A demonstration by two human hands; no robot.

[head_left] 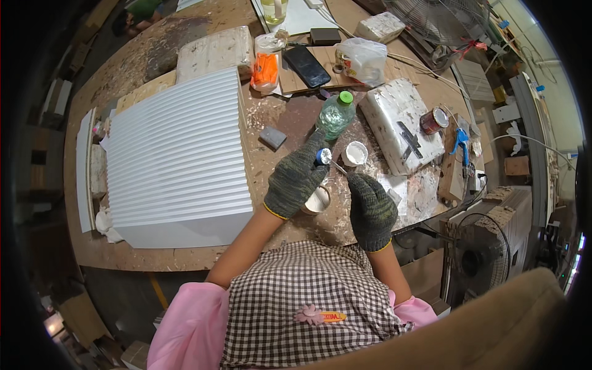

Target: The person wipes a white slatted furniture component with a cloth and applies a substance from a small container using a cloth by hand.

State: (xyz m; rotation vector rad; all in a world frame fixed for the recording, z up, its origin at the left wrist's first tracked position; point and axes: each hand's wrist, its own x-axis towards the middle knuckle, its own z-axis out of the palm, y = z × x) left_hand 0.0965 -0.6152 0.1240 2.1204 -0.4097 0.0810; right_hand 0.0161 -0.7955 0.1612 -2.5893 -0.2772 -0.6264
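Both my hands wear dark grey-green knitted gloves. My left hand (296, 179) is closed around a small blue cap-like container (324, 156) with white stuff in it. Between the fingers of my right hand (373, 209) is a thin stick-like tool (338, 166), its tip at the container's mouth. Just beyond stands a small white cup (355, 153) with white paste inside. A round tub (317, 201) sits beside my left wrist, partly hidden by the hand. Behind the hands is a clear green-capped bottle (337, 117). A grey block (272, 137) lies left of it.
A white ribbed panel (179, 160) covers the left of the worktable. A tape-wrapped white block (401, 123) on the right carries a dark red can (434, 121). Further back lie a black phone (306, 66), an orange packet (265, 72) and a plastic bag (365, 60).
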